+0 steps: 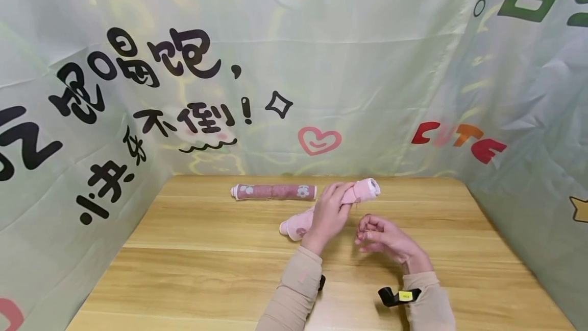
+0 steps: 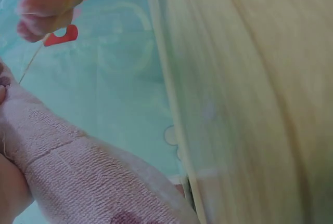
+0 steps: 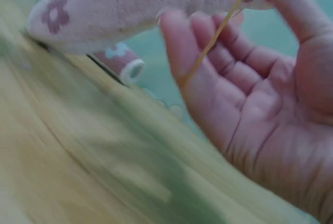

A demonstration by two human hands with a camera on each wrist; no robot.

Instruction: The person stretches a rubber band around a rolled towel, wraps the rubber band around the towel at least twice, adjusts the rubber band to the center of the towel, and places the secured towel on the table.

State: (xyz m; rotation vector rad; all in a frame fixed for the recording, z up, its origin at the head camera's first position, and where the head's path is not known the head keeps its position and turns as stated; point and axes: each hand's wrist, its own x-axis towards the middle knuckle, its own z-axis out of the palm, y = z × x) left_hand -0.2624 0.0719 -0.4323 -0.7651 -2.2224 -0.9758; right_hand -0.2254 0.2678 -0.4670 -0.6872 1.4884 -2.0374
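A pink rolled towel (image 1: 366,191) with a darker flower print lies slantwise in my left hand (image 1: 328,211), its right end raised. My left fingers grip it around the middle. In the left wrist view, the towel's ribbed cloth (image 2: 99,172) fills the lower left. Just to the right of the roll is my right hand (image 1: 388,239), palm turned inward and fingers bent. A thin yellow rubber band (image 3: 216,39) is hooked on those fingers and stretched taut toward the roll in the right wrist view. Its far end is hidden.
A second rolled towel (image 1: 275,191), mauve with pale flowers, lies behind on the left, near the back edge of the wooden table (image 1: 206,269). Printed cloth walls (image 1: 367,91) enclose the table at the back and sides.
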